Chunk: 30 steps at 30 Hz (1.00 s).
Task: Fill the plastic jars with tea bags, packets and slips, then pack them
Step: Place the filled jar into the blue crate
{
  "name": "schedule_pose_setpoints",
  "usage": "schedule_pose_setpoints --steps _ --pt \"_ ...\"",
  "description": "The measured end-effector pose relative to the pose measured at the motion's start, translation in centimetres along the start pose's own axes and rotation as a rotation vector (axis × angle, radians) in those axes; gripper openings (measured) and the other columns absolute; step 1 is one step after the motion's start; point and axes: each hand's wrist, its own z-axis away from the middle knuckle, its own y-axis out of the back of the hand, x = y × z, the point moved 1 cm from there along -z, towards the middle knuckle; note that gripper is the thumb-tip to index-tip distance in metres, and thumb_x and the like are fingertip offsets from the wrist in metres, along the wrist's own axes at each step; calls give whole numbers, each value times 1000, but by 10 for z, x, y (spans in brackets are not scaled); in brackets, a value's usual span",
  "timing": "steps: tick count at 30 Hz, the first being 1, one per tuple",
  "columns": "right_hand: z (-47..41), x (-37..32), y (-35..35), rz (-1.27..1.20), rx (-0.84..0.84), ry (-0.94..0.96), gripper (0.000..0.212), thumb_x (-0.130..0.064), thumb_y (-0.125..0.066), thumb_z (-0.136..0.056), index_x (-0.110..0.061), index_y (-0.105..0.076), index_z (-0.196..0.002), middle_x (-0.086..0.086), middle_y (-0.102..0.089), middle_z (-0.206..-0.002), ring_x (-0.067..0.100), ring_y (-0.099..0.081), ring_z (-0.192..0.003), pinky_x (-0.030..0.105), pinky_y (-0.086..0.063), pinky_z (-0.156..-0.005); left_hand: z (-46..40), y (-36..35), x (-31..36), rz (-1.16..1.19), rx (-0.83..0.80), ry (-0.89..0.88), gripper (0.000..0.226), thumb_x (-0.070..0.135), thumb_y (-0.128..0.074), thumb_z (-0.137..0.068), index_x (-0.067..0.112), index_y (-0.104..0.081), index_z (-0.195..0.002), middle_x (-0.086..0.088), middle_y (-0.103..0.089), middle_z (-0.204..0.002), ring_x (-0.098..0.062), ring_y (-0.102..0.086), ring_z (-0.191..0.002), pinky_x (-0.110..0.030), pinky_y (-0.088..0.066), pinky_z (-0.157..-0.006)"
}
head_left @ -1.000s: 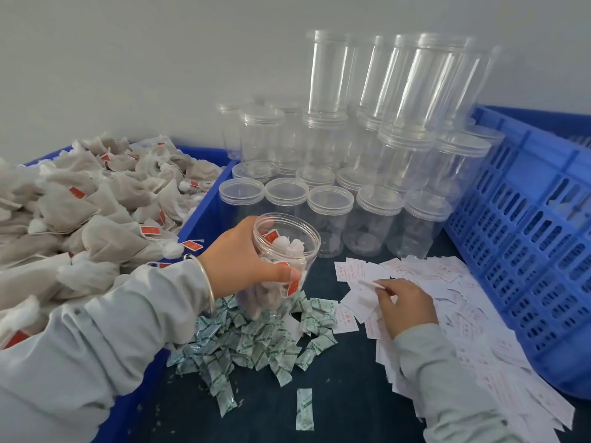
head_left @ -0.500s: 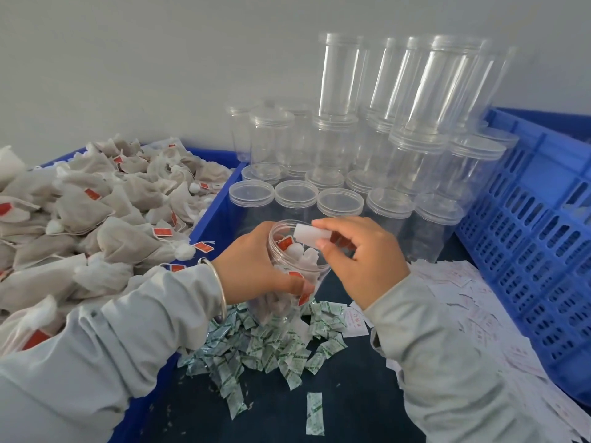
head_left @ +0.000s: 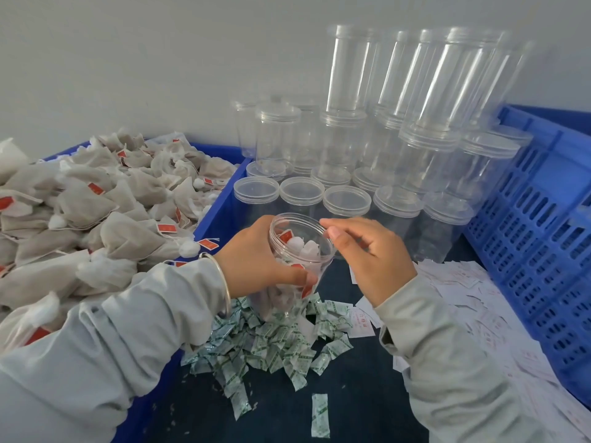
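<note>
half a second before, the right hand had pinched a white slip over the mouth of the jar; now that slip was gone from its fingers, most likely dropped inside, though it was hard to pick out among the white things in there. the right hand stayed just beside the jar's rim in the middle of the frame, fingers loose and a bit curled, holding nothing. the left hand kept its grip round the side of the jar, which was tilted and had no lid on. inside it were tea bags with red tags. the jar sat low over the green packets scattered at the lower middle of the frame. one green packet lay apart, lower down. more white slips were spread at the right, next to the blue crate. a big pile of tea bags filled the blue bin at the left. many empty jars with lids on stood stacked at the upper middle. so this one jar looked nearly filled, but it needed its lid, and all those empty jars were left to fill and pack. whether a packet was in the jar could not be told.
</note>
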Motion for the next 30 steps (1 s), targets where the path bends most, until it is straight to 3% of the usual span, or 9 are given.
schedule_pose_setpoints --steps 4,8,12,14,17,20,23,28,30 --pt "1 3 -5 -31 -21 29 32 -36 -47 -88 -26 -69 -108 -22 -64 -98 -4 -54 -98 7 -36 -90 -2 1 -2 35 12 21 88 55 -82 -48 27 -49 -125 11 -62 -112 -7 -60 -102 -36 -47 -95" --pt "-3 13 -3 -261 154 -29 21 -14 -54 -93 -30 -61 -106 -9 -63 -106 -12 -57 -91 4 -41 -80 -3 12 -3 191 148 28 98 63 -82 -42 21 -52 -125 4 -66 -109 -12 -66 -95 -39 -53 -88" --pt "-1 27 -10 -288 101 -217 29 -1 -55 -92 -27 -60 -102 0 -64 -105 -2 -59 -91 5 -44 -76 -2 23 -5 338 313 18 85 59 -78 -44 24 -57 -118 7 -69 -104 -7 -68 -84 -17 -55 -62" --pt "5 30 -16 -252 -15 -240 33 -1 -59 -90 -32 -59 -101 -3 -64 -104 7 -60 -97 13 -48 -84 -1 24 -6 365 320 37 86 59 -78 -42 26 -57 -118 8 -68 -105 -7 -68 -85 -16 -53 -63" --pt "15 26 -26 -216 -183 -184 47 -12 -69 -85 -39 -49 -117 -9 -58 -119 0 -55 -107 27 -46 -99 -3 19 -6 360 231 44 84 55 -86 -49 21 -57 -120 4 -69 -108 -10 -65 -99 -31 -50 -90" --pt "22 19 -35 -240 -251 -185 81 -38 -79 -73 -31 -33 -141 -11 -49 -133 2 -49 -121 29 -41 -105 0 11 0 379 118 -47 82 47 -82 -54 16 -54 -124 0 -68 -111 -15 -65 -103 -43 -48 -96" --pt "23 10 -30 -278 -215 -190 103 -61 -74 -57 -34 -26 -144 -12 -47 -137 3 -50 -123 32 -44 -104 5 10 8 421 82 -92 82 49 -80 -55 21 -52 -126 4 -67 -114 -12 -63 -106 -40 -47 -97" --pt "20 -14 -7 -224 -170 -53 96 -62 -73 -57 -61 -12 -130 -10 -42 -142 1 -45 -126 27 -43 -103 24 2 28 479 -85 -164 75 69 -74 -54 35 -57 -119 14 -66 -116 -4 -62 -108 -15 -48 -84" --pt "19 -23 13 -85 -167 71 77 -50 -80 -60 -58 -33 -121 -11 -43 -129 3 -47 -119 31 -46 -98 30 -2 34 479 -141 -189 94 74 -72 -50 22 -53 -126 7 -66 -118 -9 -62 -110 -18 -48 -87"
